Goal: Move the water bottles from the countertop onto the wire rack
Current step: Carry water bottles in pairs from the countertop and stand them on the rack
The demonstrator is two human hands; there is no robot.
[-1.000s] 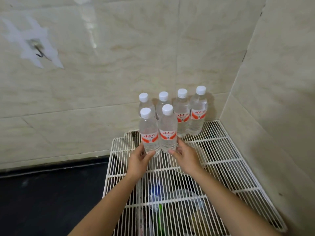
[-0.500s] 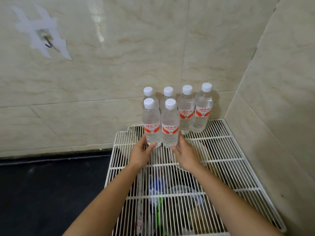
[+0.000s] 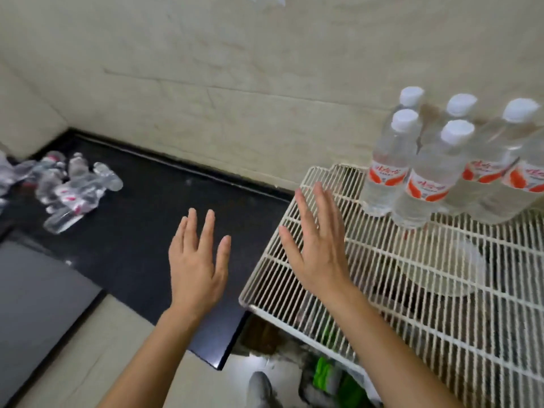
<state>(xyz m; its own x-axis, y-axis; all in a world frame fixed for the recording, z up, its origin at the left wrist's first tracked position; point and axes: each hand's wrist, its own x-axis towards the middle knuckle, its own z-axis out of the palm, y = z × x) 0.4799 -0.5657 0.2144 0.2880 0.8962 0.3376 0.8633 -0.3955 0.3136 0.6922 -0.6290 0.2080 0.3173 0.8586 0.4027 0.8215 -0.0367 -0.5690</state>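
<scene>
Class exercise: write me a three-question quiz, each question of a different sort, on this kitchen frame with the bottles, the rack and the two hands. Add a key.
1. True or false: the left hand holds a bottle.
2. The upright bottles stand on: A) the black countertop B) the wire rack C) the floor.
3. Fill in: the loose bottles on the countertop are lying ____.

Key: 1 false, both it and the right hand are open and empty. 2 B. 3 down, in a heap at its far left end.
</scene>
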